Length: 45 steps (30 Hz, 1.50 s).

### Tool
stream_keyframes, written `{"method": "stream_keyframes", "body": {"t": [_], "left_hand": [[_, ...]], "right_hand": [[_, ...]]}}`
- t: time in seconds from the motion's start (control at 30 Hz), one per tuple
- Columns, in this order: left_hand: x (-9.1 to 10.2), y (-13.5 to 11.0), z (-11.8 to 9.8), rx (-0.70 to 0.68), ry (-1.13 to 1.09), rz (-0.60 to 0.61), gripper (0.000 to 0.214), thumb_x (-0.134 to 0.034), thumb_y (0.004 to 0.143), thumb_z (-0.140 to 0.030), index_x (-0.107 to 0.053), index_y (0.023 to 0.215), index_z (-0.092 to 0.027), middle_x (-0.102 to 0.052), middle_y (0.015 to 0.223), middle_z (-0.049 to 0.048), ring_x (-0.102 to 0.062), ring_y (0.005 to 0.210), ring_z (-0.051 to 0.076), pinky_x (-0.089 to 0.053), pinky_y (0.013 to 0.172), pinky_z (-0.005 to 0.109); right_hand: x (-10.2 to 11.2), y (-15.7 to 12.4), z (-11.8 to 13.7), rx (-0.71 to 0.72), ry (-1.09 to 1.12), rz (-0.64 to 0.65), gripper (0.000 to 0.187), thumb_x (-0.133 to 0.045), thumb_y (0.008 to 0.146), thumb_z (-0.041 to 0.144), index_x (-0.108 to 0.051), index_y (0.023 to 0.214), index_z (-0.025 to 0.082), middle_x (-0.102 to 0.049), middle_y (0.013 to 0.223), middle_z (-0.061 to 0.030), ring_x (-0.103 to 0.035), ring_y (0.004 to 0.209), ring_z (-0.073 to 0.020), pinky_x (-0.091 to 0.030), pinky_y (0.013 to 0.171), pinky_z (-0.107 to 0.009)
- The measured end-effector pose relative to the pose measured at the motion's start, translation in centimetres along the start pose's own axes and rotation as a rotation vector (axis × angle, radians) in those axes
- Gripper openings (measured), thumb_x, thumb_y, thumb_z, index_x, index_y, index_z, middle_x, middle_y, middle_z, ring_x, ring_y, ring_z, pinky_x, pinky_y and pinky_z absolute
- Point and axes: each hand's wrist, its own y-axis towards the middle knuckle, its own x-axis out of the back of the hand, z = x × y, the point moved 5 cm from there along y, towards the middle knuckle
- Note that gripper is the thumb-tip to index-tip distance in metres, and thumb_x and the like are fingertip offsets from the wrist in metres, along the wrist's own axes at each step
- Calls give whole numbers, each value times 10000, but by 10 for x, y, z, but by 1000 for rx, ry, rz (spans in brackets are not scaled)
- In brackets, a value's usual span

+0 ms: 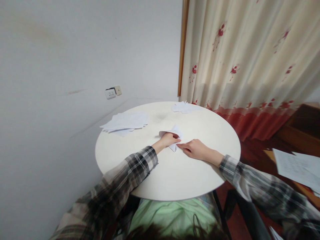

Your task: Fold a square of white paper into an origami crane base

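A small white sheet of paper (176, 129), partly folded, lies near the middle of the round white table (160, 180). My left hand (168, 138) is closed on it, with the thumb over its right side and the paper curling up over the fingers. At the paper's lower right edge is my right hand (196, 149), its index finger stretched out and the tip touching the paper. The other right fingers are curled beneath the palm and partly hidden. Only the paper's top and a pointed lower corner show around my left hand.
A stack of white paper (126, 120) lies at the table's back left, and some smaller paper pieces (184, 107) at its far edge. A wall with a socket (110, 93) borders the left. Beyond the right side are a curtain (225, 60) and written sheets (297, 166).
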Motion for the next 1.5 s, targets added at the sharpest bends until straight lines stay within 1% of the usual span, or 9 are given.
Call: {"method": "stream_keyframes", "body": {"t": [0.17,0.5,0.67,0.83,1.0,1.17,1.33,1.43,1.5], "left_hand": [[-1,2,2,-52,32,-33,211,-642,650,-319,-625,738,-127,-657,766,63,-588,724,193,-446,622,264],[0,3,5,-118,34,-114,254,-680,602,-321,-601,740,-123,-626,721,48,-570,669,184,-437,590,269],[1,2,1,-155,32,-42,232,-664,624,-282,-607,780,-119,-643,775,59,-581,709,187,-455,633,277],[0,-1,-1,-191,-79,57,216,-622,664,-216,-606,853,-112,-652,876,76,-593,799,196,-459,720,287],[-2,-2,2,-223,-156,1,178,-615,675,-196,-604,831,-111,-650,861,72,-593,786,189,-462,711,286],[-5,2,9,-241,-125,-23,177,-616,687,-241,-610,804,-108,-649,824,70,-587,762,186,-462,690,285],[-6,5,13,-239,-105,-27,156,-610,695,-236,-618,785,-110,-654,809,59,-586,746,176,-460,679,274],[-6,6,13,-225,-116,-32,143,-617,686,-214,-623,785,-111,-656,799,52,-587,726,167,-457,671,266],[-6,6,12,-223,-124,-42,150,-626,675,-210,-624,783,-108,-653,787,54,-585,712,167,-456,660,264]], "right_hand": [[1,1,1,-3,-1,-4,333,-374,833,215,-562,1108,210,-686,785,-65,-595,619,-131,-338,586,-221],[0,2,0,7,-13,-1,342,-383,826,211,-558,1120,210,-685,762,-59,-590,608,-129,-332,579,-219],[0,1,-1,3,-19,11,347,-384,827,209,-556,1128,202,-685,752,-63,-590,606,-131,-331,582,-219],[-2,-2,-2,-12,1,-3,348,-386,830,209,-553,1135,204,-686,758,-63,-590,602,-126,-330,578,-216],[-3,-5,2,64,98,-60,384,-395,817,188,-515,1180,232,-686,803,-43,-594,626,-115,-336,578,-205],[-3,-5,3,84,146,-73,395,-402,809,173,-508,1186,219,-685,811,-43,-586,619,-108,-336,575,-201],[-3,1,-5,-10,139,-164,316,-399,817,196,-543,1098,203,-673,807,-35,-577,620,-107,-322,571,-201],[-3,6,-16,-161,117,-262,232,-401,813,209,-547,991,174,-653,756,-29,-558,600,-115,-305,549,-207],[-4,9,-24,-264,123,-302,218,-419,813,261,-508,987,162,-625,690,-13,-535,561,-120,-290,525,-210]]}}
